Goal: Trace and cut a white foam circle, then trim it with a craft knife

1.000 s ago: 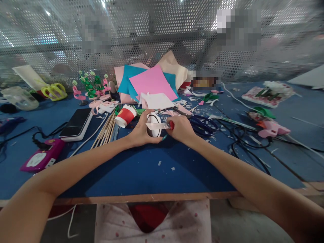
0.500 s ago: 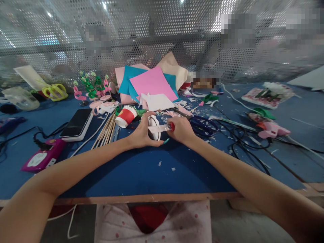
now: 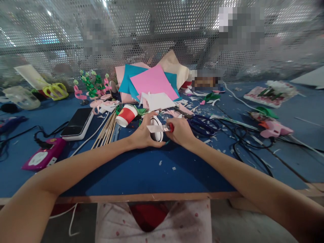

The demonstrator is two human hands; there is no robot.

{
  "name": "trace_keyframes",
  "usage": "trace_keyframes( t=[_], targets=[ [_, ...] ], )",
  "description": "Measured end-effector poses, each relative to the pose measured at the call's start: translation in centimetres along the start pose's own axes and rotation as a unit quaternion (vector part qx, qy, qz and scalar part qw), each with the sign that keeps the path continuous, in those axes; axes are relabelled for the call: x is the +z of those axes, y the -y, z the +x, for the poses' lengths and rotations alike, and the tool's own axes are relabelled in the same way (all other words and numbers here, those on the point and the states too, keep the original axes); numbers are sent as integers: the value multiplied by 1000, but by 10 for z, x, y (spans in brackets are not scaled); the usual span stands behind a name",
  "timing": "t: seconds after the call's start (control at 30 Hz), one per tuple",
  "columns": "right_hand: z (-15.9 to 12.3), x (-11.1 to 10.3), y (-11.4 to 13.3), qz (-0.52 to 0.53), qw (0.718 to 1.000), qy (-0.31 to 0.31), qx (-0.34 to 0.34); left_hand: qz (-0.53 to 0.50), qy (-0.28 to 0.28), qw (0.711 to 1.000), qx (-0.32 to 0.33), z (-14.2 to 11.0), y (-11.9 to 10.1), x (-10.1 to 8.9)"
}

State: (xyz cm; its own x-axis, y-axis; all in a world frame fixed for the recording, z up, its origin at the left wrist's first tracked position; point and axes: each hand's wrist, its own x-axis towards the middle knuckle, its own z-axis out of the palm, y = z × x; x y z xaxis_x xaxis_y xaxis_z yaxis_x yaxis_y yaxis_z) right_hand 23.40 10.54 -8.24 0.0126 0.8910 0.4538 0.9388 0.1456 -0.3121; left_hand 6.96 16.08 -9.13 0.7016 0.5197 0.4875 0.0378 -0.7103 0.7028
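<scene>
My left hand (image 3: 145, 135) is wrapped round a white round piece (image 3: 158, 135) with a dark curved line on its face; its far side is hidden by my fingers. In my right hand (image 3: 180, 131) is a cutter knife (image 3: 157, 128) with a red end by my fist. Its broad blade points left and lies across the front of the white piece; whether it touches cannot be told. Left of my hands, a red and white paper cup (image 3: 126, 115) lies tilted near thin wooden sticks (image 3: 105, 131). Scissors with dark blue handles (image 3: 205, 125) lie right of my right hand.
Coloured paper sheets (image 3: 154, 82) are heaped behind my hands. A black and white device (image 3: 77, 123) and a purple power strip (image 3: 44, 153) are on the left. At right are a pink glue gun (image 3: 275, 129), black cables (image 3: 243, 145) and paper scraps.
The white piece has turned slightly in my left hand and shifted a little right. The blade stays across it, now tilted differently.
</scene>
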Motion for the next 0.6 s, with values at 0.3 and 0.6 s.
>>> trace_keyframes(
  t=[0.3, 0.6],
  targets=[
    [3, -4, 3, 11, 1000, -17, 19, -72, 6, 997, 27, 3, 3, -6],
    [2, -2, -2, -1, 999, -15, 36, -52, -15, 997, 49, 3, 3, -5]
  ],
)
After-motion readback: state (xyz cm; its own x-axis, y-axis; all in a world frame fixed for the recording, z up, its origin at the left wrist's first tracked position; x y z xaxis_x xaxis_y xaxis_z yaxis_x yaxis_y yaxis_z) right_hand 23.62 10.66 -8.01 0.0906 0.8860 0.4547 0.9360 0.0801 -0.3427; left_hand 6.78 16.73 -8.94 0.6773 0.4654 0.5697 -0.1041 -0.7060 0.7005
